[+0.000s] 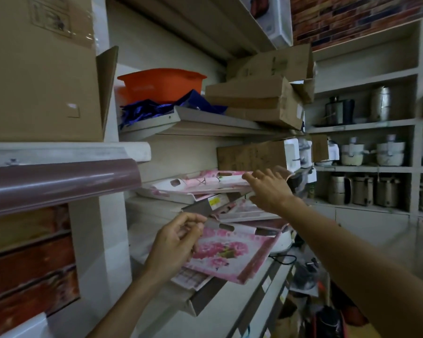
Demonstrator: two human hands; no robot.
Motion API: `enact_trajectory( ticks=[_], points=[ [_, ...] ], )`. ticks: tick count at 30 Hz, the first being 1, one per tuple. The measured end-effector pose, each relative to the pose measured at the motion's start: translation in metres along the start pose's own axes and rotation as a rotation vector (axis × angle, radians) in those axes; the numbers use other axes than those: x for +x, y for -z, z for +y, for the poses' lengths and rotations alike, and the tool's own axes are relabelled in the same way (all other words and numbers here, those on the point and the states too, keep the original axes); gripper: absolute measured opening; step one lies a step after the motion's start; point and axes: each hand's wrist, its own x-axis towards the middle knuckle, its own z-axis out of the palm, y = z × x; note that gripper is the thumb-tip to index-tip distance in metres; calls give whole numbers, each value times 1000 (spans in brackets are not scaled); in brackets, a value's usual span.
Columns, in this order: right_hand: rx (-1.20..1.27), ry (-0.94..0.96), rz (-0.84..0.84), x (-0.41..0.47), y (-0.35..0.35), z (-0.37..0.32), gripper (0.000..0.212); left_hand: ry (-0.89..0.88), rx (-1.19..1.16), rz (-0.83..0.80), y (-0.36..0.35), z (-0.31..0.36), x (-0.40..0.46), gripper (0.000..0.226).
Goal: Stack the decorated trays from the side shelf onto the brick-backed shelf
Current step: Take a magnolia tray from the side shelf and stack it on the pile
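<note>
Several pink flower-printed trays lie on the side shelves ahead. The nearest floral tray [226, 254] tilts on the lower shelf, and my left hand [178, 242] pinches its upper left rim near the handle slot. A stack of trays [195, 186] rests on the shelf above, with one more tray [244, 212] between the two levels. My right hand [269, 189] reaches over the front edge of that upper stack with fingers spread, touching or just short of it. The brick-backed shelf [29, 259] is at the left, under a shiny brown rolled edge [59, 181].
Cardboard boxes [257, 101] and an orange tub [161, 84] crowd the upper shelves. A large box [42, 69] stands at top left. White cubbies at the right hold metal pots [362, 191] and appliances. Cables and bags lie on the floor at lower right.
</note>
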Motion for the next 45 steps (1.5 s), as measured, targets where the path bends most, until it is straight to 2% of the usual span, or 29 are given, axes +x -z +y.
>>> enact_trajectory(
  ticks=[6,11,16,24,29,33,37,40,43,45],
  points=[
    [-90,41,-62,25,-20,3,61,-11,-32,-27,-11,-17,19,15],
    [-45,56,-22,32,-22,-3,45,13,-61,-22,-24,-17,30,17],
    [-112,61,80,28,-18,-3,49,106,-167,-22,-36,-13,43,12],
    [-106,5,214,-7,-3,23,42,447,-724,39,-63,4,76,20],
    [-65,-27,264,-51,-2,33,43,555,-1117,58,-77,11,98,43],
    [-26,-52,293,-86,-2,31,41,542,-1252,118,-105,22,105,45],
    [8,-53,209,-113,0,37,45,535,-1268,243,-131,31,100,43],
    [82,-6,93,-130,9,50,43,514,-1242,301,-145,38,87,30],
    [139,-2,-79,-145,21,60,66,545,-1249,397,-157,43,73,28],
    [198,11,-203,-155,28,66,79,579,-1269,404,-163,46,62,30]
  ],
)
